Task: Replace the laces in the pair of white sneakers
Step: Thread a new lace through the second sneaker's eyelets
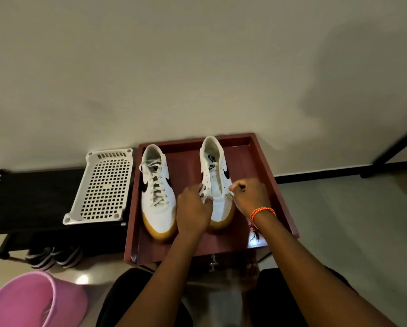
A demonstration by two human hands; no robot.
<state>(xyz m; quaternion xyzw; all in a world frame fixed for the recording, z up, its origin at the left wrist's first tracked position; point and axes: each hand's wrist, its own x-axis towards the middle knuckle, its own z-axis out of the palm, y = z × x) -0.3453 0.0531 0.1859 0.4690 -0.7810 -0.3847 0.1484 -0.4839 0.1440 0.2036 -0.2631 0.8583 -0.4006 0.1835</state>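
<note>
Sneakers [158,199] – smooth white leather-look, gum soles; tray [272,161] – glossy wood; basket [103,187] – perforated white plastic.

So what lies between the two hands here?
The head view shows the right sneaker's unlaced tongue and lower eyelets between the left hand and right hand. A white lace stretches across there, pinched by both.

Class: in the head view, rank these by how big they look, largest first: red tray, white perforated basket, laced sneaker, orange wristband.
1. Red tray
2. White perforated basket
3. Laced sneaker, not far behind the basket
4. Orange wristband
</note>
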